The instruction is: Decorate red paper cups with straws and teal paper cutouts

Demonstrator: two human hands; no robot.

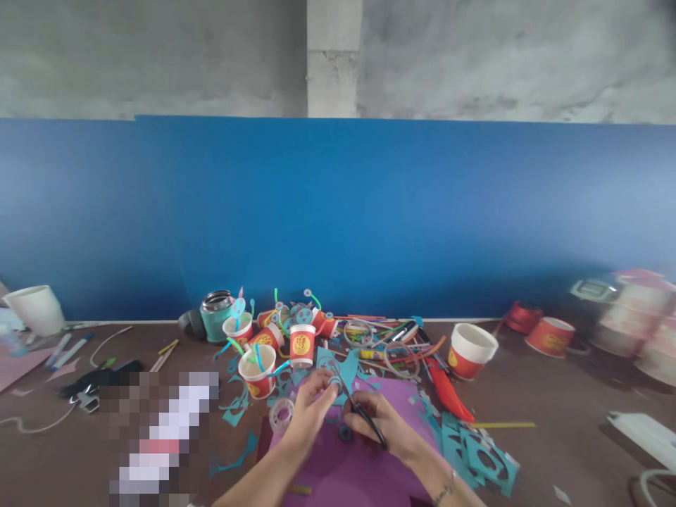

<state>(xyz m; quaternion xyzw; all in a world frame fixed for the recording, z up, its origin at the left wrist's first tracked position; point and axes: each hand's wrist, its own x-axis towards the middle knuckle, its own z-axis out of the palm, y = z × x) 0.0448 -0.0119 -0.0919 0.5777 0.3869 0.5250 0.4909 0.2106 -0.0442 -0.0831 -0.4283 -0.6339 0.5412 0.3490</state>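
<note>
- Between the fingertips of the left hand (311, 408), a teal paper piece (338, 373) is pinched
- Just right of it, the right hand (383, 422) grips black scissors (364, 415), blades slanting up-left toward the paper
- Both sit over the purple sheet (343, 472)

purple sheet (338, 472) | teal cutouts (478, 451) | red cups (302, 345) (gold emblem) | blue backboard (338, 211)

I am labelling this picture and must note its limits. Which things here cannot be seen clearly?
- Head view: the small piece at the left hand is hidden by its fingers.
- The scissors in the right hand show only in part.
- The pixelated patch hides what lies there.
- The stacked cups at far right are blurred.
</note>
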